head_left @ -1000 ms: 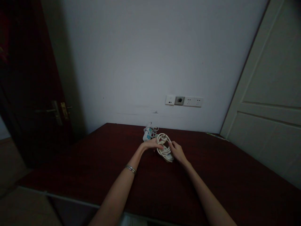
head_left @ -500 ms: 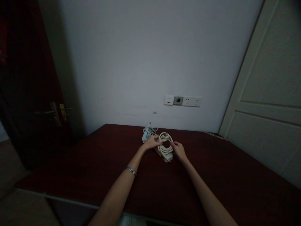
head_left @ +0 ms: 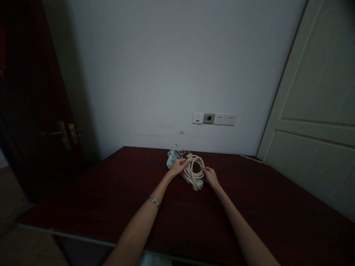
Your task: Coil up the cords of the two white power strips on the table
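A coiled cream power cord [head_left: 195, 167] lies over a cream power strip [head_left: 194, 182] on the dark red table [head_left: 116, 192]. My left hand [head_left: 178, 167] pinches the left side of the coil, near the plug. My right hand [head_left: 210, 176] grips the coil's right side. Both arms reach out across the table; a bracelet sits on my left wrist.
A second white strip with a blue label and thin cord [head_left: 172, 157] lies just behind my left hand. Wall sockets [head_left: 213, 118] sit above the table's far edge. A dark door [head_left: 33, 111] stands left, a pale door [head_left: 318, 111] right.
The cord coil has been drawn wider and turned between my hands, and both hands have shifted slightly away from me. The view has tilted a little.
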Motion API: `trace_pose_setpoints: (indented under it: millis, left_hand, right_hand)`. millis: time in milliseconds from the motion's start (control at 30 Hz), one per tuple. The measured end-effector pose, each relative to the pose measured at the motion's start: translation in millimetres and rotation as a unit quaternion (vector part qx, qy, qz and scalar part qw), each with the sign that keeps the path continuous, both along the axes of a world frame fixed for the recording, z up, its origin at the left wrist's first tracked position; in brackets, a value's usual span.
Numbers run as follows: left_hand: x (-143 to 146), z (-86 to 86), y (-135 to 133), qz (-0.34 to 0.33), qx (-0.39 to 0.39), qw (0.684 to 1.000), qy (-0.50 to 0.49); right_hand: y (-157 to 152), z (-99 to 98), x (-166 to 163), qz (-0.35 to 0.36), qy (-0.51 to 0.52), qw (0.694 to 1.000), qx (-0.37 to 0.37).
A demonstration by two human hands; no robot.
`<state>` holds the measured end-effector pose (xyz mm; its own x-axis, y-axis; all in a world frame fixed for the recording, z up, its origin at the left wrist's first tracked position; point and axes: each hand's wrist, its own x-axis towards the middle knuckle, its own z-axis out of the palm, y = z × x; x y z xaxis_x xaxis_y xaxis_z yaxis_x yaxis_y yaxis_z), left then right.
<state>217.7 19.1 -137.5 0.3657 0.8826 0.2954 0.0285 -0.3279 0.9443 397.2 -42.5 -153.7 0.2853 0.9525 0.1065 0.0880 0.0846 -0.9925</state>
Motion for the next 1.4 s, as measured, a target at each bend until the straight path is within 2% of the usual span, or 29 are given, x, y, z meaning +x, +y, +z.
trace_pose_setpoints:
  millis: [200, 333, 733, 867, 1000, 1200, 1300, 1400]
  left_hand:
    - [-7, -2.9, 5, 0.010, -0.097, 0.991, -0.090]
    - [-13, -0.6, 4, -0.005, -0.134, 0.979, -0.156]
    - [-32, 9.1, 8, 0.004, -0.148, 0.940, -0.308]
    - [-36, 15.7, 8, 0.015, -0.147, 0.931, -0.335]
    - [-40, 29.2, 5, 0.023, -0.129, 0.929, -0.347]
    - [-55, 55.1, -8, 0.024, -0.084, 0.938, -0.335]
    - [-69, 74.8, -14, 0.027, -0.052, 0.951, -0.303]
    - [-84, 102.9, -13, 0.039, -0.018, 0.967, -0.250]
  right_hand:
    - [6, -4.0, 0, 0.044, 0.028, 0.999, -0.004]
    - [6, -3.3, 0, 0.077, 0.053, 0.996, -0.001]
    - [-9, 18.9, 6, 0.093, 0.168, 0.980, -0.048]
    - [-14, 25.0, 8, 0.107, 0.237, 0.963, -0.063]
    - [-17, 27.2, 13, 0.133, 0.287, 0.946, -0.070]
    - [-16, 20.5, 27, 0.164, 0.344, 0.922, -0.066]
    - [-17, 20.1, 32, 0.174, 0.359, 0.914, -0.070]
    - [-19, 22.9, 37, 0.198, 0.350, 0.912, -0.084]
